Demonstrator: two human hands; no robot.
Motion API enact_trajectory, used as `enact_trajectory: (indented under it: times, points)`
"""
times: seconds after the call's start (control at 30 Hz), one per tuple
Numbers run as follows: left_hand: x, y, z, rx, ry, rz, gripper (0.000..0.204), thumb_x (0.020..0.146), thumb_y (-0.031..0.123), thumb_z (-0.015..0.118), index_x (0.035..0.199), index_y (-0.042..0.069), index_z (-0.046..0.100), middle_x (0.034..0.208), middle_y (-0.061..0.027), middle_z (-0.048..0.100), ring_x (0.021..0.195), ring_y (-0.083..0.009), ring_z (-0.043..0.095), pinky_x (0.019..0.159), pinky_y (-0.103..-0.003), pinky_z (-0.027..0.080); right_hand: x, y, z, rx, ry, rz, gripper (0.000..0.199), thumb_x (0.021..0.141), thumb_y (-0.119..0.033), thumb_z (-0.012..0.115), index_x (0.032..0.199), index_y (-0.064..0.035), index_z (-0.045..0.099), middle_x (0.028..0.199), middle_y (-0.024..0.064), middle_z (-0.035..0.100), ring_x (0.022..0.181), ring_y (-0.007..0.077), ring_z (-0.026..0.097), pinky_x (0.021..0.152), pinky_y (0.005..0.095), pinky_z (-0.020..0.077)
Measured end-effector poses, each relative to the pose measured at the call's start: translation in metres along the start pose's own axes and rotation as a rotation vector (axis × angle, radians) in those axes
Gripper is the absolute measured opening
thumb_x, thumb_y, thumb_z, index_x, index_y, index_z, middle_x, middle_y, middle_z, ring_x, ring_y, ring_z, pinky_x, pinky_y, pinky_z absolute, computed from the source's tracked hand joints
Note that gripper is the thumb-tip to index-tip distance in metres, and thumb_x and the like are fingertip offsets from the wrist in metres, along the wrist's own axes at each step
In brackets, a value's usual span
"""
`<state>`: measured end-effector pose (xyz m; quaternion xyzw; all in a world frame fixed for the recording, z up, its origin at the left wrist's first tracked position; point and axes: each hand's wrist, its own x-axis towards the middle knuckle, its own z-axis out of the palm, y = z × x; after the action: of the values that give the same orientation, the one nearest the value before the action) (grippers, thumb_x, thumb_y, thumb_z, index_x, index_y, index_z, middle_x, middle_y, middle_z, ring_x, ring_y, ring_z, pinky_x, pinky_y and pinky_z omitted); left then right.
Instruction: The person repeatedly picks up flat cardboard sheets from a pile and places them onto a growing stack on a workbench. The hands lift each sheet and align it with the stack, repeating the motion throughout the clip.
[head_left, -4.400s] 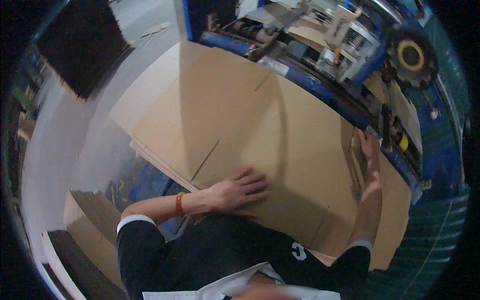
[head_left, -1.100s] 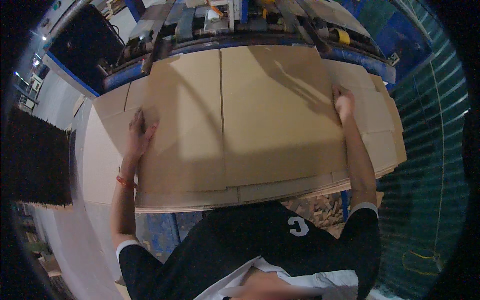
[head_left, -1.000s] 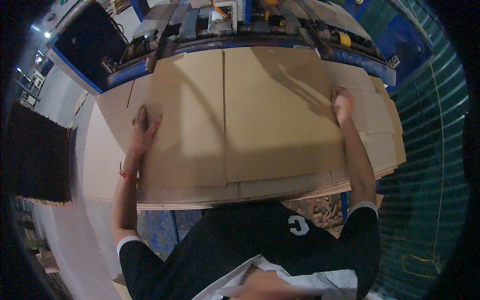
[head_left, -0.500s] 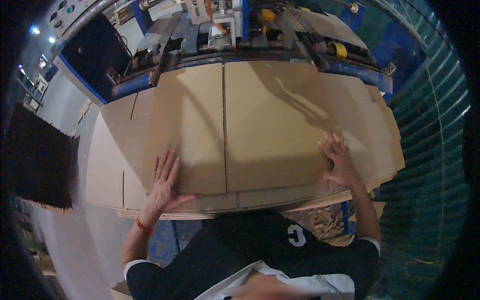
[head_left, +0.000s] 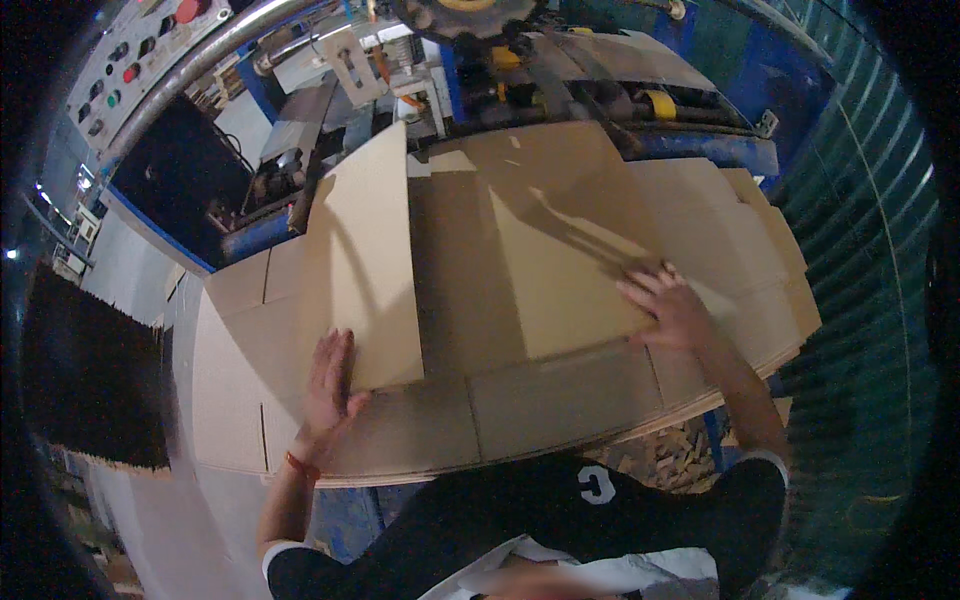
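Observation:
A folded cardboard sheet point(head_left: 580, 290) lies in front of me on a wider stack of flat brown cardboard point(head_left: 550, 400). Its left panel point(head_left: 375, 270) tilts up along the inner edge, leaving a dark shadowed gap beside the right panel. My left hand point(head_left: 335, 385) rests at the near left corner of that raised panel, fingers extended and thumb out to the side. On the near right part of the sheet, my right hand point(head_left: 672, 312) is spread with its fingertips on the cardboard, slightly blurred.
A blue machine with rollers point(head_left: 690, 145) stands along the far edge of the stack. A button panel point(head_left: 130, 75) is at the upper left, and a dark bristly block point(head_left: 95, 370) at the left. Green corrugated sheeting point(head_left: 870, 300) borders the right. Cardboard scraps point(head_left: 675, 455) lie below.
The left panel's inner edge has risen off the stack, opening a gap at the middle seam. The sheet has shifted away from me, baring more of the stack's near edge.

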<state>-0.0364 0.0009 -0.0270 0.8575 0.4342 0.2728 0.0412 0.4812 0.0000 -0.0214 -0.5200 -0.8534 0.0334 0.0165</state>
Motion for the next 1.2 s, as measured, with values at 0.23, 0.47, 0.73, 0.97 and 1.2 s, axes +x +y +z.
enact_trajectory:
  times: [0.23,0.47,0.73,0.97,1.2]
  points:
    - [0.129,-0.05,0.035,0.276,0.227,-0.097,0.056,0.084,0.026,0.058,0.131,0.002,0.038,0.128,-0.0197,0.043,0.118,-0.0379,0.04,0.098,-0.045,0.032,0.119,0.051,0.028,0.025,0.263,0.165,0.06,0.078,-0.045,0.058,0.125,-0.0087,0.048,0.136,0.0152,0.038,0.126,0.0356,0.033,0.105,0.0435,0.026]
    - [0.088,-0.022,-0.011,0.282,0.457,-0.181,0.063,0.081,0.017,0.066,0.131,-0.004,0.034,0.133,-0.0226,0.039,0.125,-0.0342,0.035,0.105,-0.04,0.025,0.05,0.032,0.02,0.031,0.393,0.47,0.059,0.082,-0.036,0.058,0.129,-0.0057,0.042,0.136,0.0244,0.034,0.128,0.0374,0.029,0.105,0.0394,0.0261]
    - [-0.109,-0.025,-0.048,0.354,0.786,-1.087,0.06,0.082,0.024,0.064,0.129,-0.002,0.037,0.13,-0.0194,0.041,0.12,-0.0295,0.041,0.1,-0.039,0.033,-0.128,-0.009,0.051,0.011,0.508,1.342,0.068,0.08,-0.04,0.057,0.132,-0.0011,0.036,0.137,0.0268,0.03,0.13,0.0407,0.024,0.107,0.0435,0.0219]
    - [-0.151,-0.042,-0.065,0.093,0.851,-1.265,0.061,0.082,0.031,0.062,0.128,-0.001,0.039,0.132,-0.0188,0.038,0.12,-0.0302,0.04,0.097,-0.042,0.036,-0.119,-0.003,0.058,0.108,1.015,1.127,0.051,0.081,-0.025,0.06,0.121,0.0027,0.049,0.123,0.0217,0.05,0.113,0.0347,0.048,0.097,0.0393,0.0358]
    - [-0.189,-0.078,-0.109,-0.34,1.285,-1.003,0.058,0.081,0.03,0.062,0.122,-0.006,0.044,0.13,-0.0208,0.039,0.119,-0.0326,0.04,0.092,-0.045,0.041,-0.105,0.011,0.035,0.973,2.234,0.571,0.044,0.079,0.0,0.061,0.119,0.0009,0.044,0.097,0.0074,0.052,0.088,0.0168,0.05,0.081,0.0307,0.0424]
